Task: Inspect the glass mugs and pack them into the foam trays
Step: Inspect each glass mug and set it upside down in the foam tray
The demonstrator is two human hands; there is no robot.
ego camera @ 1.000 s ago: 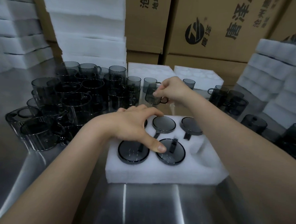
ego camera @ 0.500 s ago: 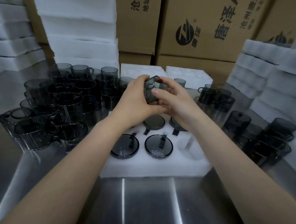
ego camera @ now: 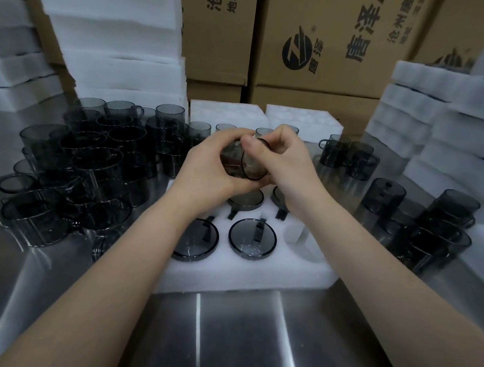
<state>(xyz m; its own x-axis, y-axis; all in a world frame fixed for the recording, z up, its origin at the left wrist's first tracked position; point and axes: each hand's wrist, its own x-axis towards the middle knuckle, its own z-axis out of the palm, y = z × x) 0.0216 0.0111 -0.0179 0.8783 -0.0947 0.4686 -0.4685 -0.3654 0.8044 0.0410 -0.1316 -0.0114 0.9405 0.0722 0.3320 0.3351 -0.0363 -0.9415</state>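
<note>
mug [ego camera: 246,164] held sideways, l hand [ego camera: 210,169], r hand [ego camera: 289,163] both grip it, over foam tray [ego camera: 244,273]

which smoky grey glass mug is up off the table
The smoky grey glass mug gripped by the left hand and right hand, tipped sideways above the white foam tray; all others are set down.

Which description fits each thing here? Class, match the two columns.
Things:
1. held mug
2. foam tray
3. cardboard boxes
4. loose mugs

Descriptions:
a. stacked at the back
b. gripped by left hand and right hand
c. part filled with upturned mugs
d. crowded on the steel table, left side

Pairs: 1-b, 2-c, 3-a, 4-d
</note>
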